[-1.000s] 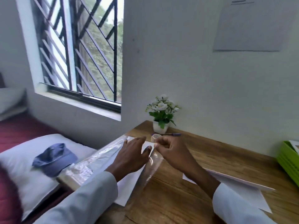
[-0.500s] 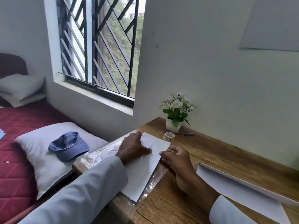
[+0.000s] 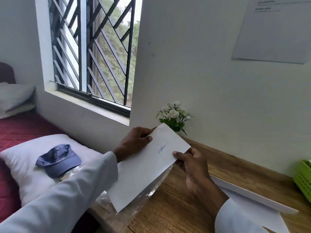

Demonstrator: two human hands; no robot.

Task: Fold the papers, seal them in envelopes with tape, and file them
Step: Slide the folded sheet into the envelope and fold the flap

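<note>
A white envelope [image 3: 146, 167] with a small blue pen scribble on its face is lifted off the wooden desk [image 3: 176, 207] and tilted. My left hand [image 3: 134, 142] pinches its upper left edge. My right hand [image 3: 190, 160] grips its right edge with the thumb on top. Under the envelope a clear plastic sleeve [image 3: 134, 206] lies on the desk's left end. A stack of white papers [image 3: 252, 200] lies at the right, by my right sleeve. The tape roll is hidden.
A small pot of white flowers [image 3: 175, 116] stands against the wall behind the envelope. A green basket [image 3: 303, 180] sits at the desk's far right. Left of the desk is a bed with a white pillow [image 3: 25, 163] and a blue cap [image 3: 58, 158].
The envelope lay flat on the desk under both hands; now both hands have lifted it and turned it so the scribbled face shows. The tape roll seen before is covered.
</note>
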